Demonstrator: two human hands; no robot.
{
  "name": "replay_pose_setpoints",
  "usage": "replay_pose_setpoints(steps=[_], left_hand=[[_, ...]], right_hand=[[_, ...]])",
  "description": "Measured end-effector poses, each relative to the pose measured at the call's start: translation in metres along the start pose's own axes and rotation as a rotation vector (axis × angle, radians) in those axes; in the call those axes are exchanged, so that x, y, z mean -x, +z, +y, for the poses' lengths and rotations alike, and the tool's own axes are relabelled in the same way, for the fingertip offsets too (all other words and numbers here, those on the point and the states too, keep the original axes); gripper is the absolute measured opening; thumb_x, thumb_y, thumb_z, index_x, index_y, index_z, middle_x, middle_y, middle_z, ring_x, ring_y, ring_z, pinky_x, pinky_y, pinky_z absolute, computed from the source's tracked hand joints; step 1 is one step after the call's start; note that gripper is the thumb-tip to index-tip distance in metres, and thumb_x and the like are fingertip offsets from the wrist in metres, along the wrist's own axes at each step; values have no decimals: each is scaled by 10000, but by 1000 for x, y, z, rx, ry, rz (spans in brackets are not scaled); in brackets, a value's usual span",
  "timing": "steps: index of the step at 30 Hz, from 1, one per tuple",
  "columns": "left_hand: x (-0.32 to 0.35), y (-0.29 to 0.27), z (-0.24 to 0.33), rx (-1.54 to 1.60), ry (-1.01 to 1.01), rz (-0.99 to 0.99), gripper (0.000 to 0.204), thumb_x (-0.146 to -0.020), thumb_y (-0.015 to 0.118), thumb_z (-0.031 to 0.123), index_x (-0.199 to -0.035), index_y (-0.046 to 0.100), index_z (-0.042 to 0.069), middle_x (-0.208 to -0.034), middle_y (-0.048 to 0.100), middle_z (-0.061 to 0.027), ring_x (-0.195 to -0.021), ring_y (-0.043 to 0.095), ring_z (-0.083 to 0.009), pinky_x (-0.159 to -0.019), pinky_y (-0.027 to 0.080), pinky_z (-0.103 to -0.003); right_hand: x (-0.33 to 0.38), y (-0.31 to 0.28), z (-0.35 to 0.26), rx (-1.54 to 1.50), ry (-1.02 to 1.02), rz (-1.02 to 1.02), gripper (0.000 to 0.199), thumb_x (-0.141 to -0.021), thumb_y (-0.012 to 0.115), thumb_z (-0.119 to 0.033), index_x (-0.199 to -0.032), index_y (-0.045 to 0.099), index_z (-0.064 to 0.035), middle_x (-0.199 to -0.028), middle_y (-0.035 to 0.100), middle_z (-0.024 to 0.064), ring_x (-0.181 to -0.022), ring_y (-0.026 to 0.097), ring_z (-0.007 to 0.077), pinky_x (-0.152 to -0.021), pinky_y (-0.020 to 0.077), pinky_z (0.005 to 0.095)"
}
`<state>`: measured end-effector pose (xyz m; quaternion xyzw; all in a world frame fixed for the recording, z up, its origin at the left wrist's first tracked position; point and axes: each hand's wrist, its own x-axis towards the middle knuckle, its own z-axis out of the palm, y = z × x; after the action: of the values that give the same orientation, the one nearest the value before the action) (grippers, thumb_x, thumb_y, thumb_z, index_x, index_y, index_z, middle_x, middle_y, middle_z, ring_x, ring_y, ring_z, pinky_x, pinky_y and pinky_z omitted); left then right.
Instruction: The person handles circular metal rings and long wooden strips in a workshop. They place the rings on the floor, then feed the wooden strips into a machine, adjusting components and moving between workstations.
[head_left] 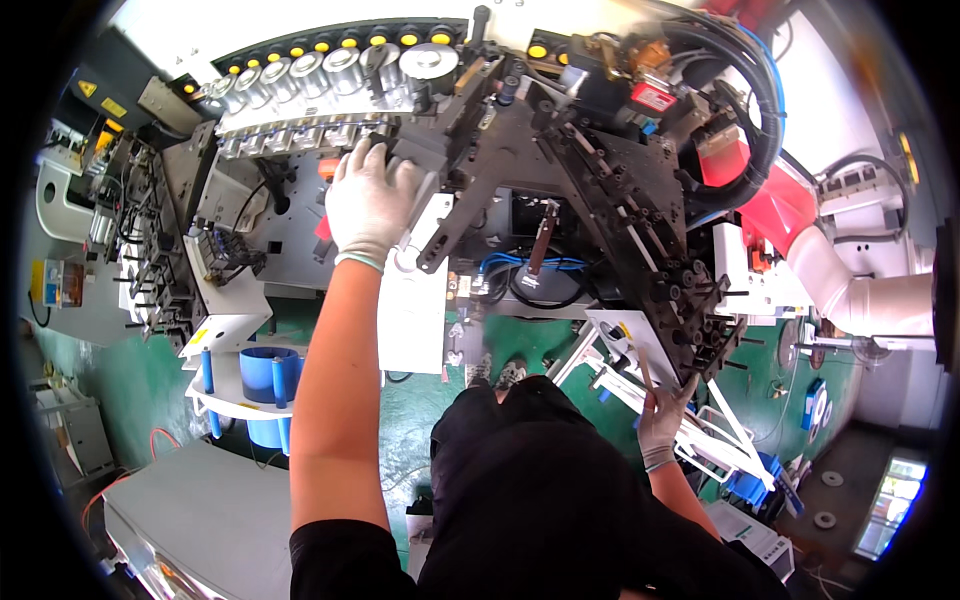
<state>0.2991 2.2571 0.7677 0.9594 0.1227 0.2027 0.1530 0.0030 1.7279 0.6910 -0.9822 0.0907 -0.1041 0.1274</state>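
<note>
My left hand (372,205), in a white glove, reaches forward over the machine. Its fingers are slightly spread and rest at a dark grey block (420,150) below the row of silver cylinders (305,75); nothing shows in its grasp. Low on the right, my gloved right hand (659,428) is beside the lower end of a long black slanted rail (625,220). A thin tan strip (645,368) rises from its closed fingers, in front of a white plate (618,328). Part of that grip is hidden.
A white panel (412,320) stands under my left forearm. Blue cylindrical holders (268,375) sit on a white stand at left. Near the lower left is a grey cabinet (200,520). A pale duct (850,290) and black hoses (765,110) hang at right.
</note>
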Motion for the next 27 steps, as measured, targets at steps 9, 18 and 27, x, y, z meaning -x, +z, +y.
replay_pose_setpoints(steps=[9, 18, 27], left_hand=[[-5, 7, -4, 8, -14, -48, 516, -1017, 616, 407, -1388, 699, 60, -1543, 608, -153, -1403, 576, -354, -1192, 446, -429], [0, 8, -12, 21, 105, 4, 515, -994, 637, 388, -1334, 713, 10, -1476, 654, -176, -1346, 616, -371, -1159, 476, -458], [4, 3, -16, -13, 163, -43, 562, -1023, 582, 478, -1406, 670, 77, -1522, 627, -149, -1418, 546, -439, -1196, 418, -544]], right_hand=[[2, 1, -2, -164, 51, -19, 94, -904, 710, -3, -994, 689, -20, -1718, 214, 378, -1199, 629, 426, -1120, 473, 459], [1, -4, -6, -12, 86, -20, 106, -860, 711, -53, -959, 721, -15, -1588, 414, 360, -1084, 654, 459, -1010, 527, 464], [-9, 0, -31, 66, 133, -50, 69, -936, 676, -60, -929, 745, -62, -1491, 517, 343, -1278, 613, 428, -1235, 381, 487]])
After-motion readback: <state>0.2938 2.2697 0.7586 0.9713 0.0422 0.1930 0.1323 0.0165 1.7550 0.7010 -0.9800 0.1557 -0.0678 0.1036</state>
